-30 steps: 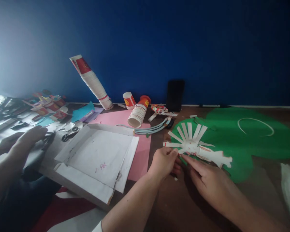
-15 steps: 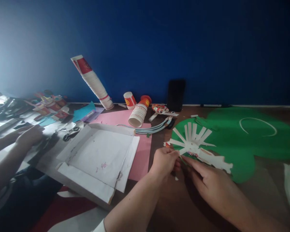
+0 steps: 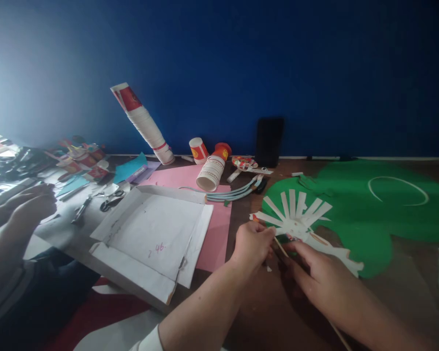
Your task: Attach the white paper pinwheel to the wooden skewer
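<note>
At the green paper sheet's (image 3: 369,214) near edge: two hands working a cut paper cup (image 3: 300,222) splayed into strips.

Left hand (image 3: 252,243) pinches the cup's rim strip; right hand (image 3: 310,270), fingers curled, pinches a thin wooden stick (image 3: 281,247) beneath it. Bare brown table (image 3: 270,312) lies open toward the viewer; a white cardboard tray (image 3: 149,234) bounds the left.

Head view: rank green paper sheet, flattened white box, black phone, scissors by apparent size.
1. green paper sheet
2. flattened white box, nearer the camera, so its second place is unsure
3. black phone
4. scissors, clearly smallest
</note>
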`<state>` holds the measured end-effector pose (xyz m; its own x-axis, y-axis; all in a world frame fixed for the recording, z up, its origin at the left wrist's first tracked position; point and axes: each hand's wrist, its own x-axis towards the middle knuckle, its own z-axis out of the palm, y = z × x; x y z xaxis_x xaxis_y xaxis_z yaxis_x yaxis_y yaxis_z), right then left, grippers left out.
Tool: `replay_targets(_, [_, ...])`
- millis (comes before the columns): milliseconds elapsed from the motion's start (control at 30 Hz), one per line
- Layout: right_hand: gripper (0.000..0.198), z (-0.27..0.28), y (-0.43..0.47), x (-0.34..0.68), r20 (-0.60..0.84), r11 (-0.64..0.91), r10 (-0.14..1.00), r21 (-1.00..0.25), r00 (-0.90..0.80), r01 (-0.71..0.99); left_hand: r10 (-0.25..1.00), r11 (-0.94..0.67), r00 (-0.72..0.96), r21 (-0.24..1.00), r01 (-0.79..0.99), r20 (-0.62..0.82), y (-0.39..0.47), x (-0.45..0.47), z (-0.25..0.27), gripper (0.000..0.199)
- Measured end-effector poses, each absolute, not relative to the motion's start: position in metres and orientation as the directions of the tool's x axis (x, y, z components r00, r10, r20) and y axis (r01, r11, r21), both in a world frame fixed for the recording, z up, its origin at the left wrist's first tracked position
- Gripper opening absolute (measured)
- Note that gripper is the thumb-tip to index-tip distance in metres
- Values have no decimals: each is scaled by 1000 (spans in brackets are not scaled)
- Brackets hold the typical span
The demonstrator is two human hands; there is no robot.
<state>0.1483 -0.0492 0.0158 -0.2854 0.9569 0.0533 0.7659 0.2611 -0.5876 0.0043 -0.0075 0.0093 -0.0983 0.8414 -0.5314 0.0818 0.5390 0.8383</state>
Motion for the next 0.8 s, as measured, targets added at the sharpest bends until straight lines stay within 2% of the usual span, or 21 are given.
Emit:
replay_targets(100, [25, 19, -51, 147, -38, 207, 957, -610, -289, 765, 854, 519, -111, 847, 116, -508, -7, 4, 6, 26])
replay_targets(200, [27, 20, -52, 145, -88, 145, 951, -717, -295, 681, 854, 518, -128, 845, 131, -504, -7, 4, 3, 26])
replay_targets(333, [34, 17, -53, 143, -208, -26, 922, -875, -326, 484, 868, 492, -151, 860, 137, -473, -7, 4, 1, 29])
replay_targets(467, [32, 16, -55, 138, -280, -218, 875, -956, -394, 195, 872, 483, -163, 866, 130, -462, -7, 4, 2, 30])
replay_targets(567, [25, 21, -59, 132, -399, -462, 799, -886, -449, -34, 871, 483, -170, 867, 126, -461, -8, 5, 6, 30])
replay_targets(667, [24, 22, -63, 127, -544, -677, 708, -704, -449, -215, 862, 497, -177, 862, 105, -475, -8, 6, 8, 31])
replay_targets(800, [23, 13, -67, 123, -600, -734, 679, -540, -424, -411, 860, 505, -139, 858, 94, -491, -7, 6, 9, 31])
